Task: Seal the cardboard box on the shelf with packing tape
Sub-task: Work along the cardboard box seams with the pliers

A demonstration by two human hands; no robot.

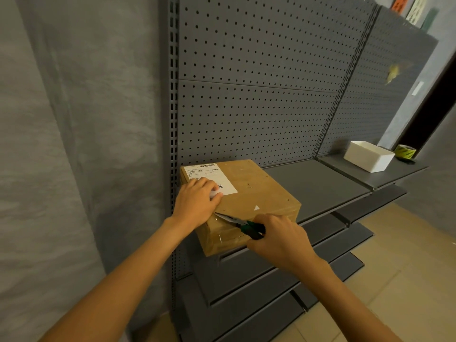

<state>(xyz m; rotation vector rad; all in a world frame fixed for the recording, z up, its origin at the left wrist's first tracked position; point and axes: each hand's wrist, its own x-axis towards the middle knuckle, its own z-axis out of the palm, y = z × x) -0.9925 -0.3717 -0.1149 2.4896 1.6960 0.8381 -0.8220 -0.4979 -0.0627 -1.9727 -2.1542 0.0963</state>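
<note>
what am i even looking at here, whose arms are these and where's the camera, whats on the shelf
There is no machine here. A person wears a wide-angle camera on the head, so you see their own two bare arms reaching forward; it is the only view.

In front stands a grey metal shelf with a pegboard back. On it sits a closed cardboard box with a white shipping label on top.

The left hand presses flat on the box's top, partly over the label. The right hand grips green-handled scissors, their blades pointing at the box's near top edge, right by the left hand.

Farther right on the shelf lie a white open container and, behind it, a roll of yellow-and-black tape. Neither is being touched.
</note>
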